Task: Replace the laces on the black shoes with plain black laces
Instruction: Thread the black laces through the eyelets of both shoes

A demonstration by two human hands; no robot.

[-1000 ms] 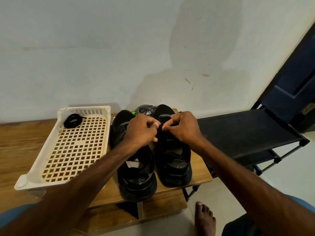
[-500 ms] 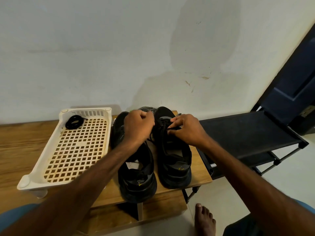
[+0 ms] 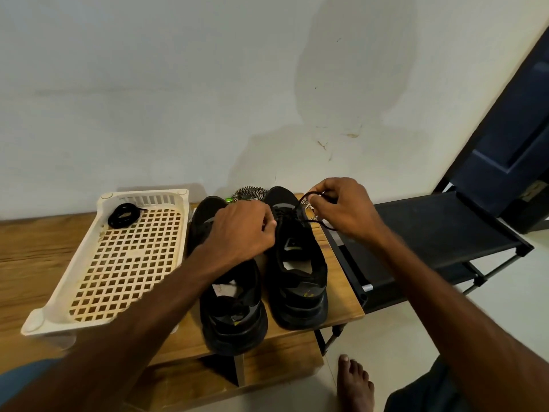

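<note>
Two black shoes stand side by side on a wooden table (image 3: 35, 257), toes toward the wall. My left hand (image 3: 240, 230) lies over the left shoe (image 3: 234, 316) with its fingers curled at the lacing of the right shoe (image 3: 297, 272); what they pinch is hidden. My right hand (image 3: 344, 206) pinches a plain black lace (image 3: 300, 202) that runs up from the right shoe's eyelets and loops back past the fingers. A second black lace (image 3: 123, 215) lies coiled in the far corner of a cream plastic basket (image 3: 89, 319). Patterned black-and-white laces (image 3: 248, 193) lie behind the shoes.
The basket sits left of the shoes. A black rack shelf (image 3: 445, 230) stands right of the table, lower down, with a dark door (image 3: 520, 120) behind it. A bare foot (image 3: 355, 382) rests on the tiled floor below the table edge. The wall is close behind.
My right hand has moved up and to the right, drawing the black lace out from the right shoe. My left hand has stayed at the shoe's lacing.
</note>
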